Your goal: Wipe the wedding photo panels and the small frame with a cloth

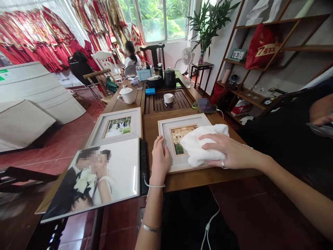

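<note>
Head view: right hand grip clutches white cloth, laid over right part of framed photo; left hand at its left edge, fingers bent, cannot tell if grip is tight; framed photo lies flat on wooden surface; second frame and large portrait left; white cup beyond, on slatted tray.

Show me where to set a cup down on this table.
Try the bare strip of table between the left framed photo and the right framed photo, beyond the left hand. The tea tray right of the small white cup also looks free. Crowded: at left, under the large wedding portrait, and around the right hand on the white towel.
</note>
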Available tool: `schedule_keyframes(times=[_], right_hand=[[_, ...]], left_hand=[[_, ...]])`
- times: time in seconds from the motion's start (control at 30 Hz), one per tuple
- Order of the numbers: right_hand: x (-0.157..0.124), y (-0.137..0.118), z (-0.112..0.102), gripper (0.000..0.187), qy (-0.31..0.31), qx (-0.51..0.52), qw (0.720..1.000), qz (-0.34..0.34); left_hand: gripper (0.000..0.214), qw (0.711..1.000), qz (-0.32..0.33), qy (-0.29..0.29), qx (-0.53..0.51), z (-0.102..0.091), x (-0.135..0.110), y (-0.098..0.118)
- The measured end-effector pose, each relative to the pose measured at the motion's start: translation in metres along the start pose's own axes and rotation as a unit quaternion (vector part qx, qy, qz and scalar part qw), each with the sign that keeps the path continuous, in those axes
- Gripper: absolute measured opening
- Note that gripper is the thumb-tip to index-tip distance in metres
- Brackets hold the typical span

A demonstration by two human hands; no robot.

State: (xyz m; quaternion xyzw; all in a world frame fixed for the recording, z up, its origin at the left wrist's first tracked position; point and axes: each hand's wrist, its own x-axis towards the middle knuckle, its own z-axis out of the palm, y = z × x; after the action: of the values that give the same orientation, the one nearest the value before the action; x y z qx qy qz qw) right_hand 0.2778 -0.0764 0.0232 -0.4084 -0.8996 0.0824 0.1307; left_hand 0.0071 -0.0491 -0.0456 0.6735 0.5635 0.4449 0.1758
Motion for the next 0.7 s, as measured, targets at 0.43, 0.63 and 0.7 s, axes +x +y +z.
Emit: schedule_keyframes(times=[0.43, 0.63, 0.7], right_hand=[[0.112, 0.013, 0.03, 0.051, 0.067, -0.05, 0.983, 0.162], [0.156, 0.005, 0.03, 0.056, 0.031, -0.056, 0.995, 0.075], [0.161, 0.0, 0.028, 0.056, -0.012, -0.062, 0.998, 0.021]], left_hand=[[0.04, 1.0, 0.008, -0.004, 0.012, -0.002, 0.0, -0.002], [0.045, 1.0, -0.008, -0.016, -0.024, -0.003, 0.0, 0.001], [0.043, 0.998, -0.028, -0.014, -0.048, -0.002, 0.0, 0.002]])
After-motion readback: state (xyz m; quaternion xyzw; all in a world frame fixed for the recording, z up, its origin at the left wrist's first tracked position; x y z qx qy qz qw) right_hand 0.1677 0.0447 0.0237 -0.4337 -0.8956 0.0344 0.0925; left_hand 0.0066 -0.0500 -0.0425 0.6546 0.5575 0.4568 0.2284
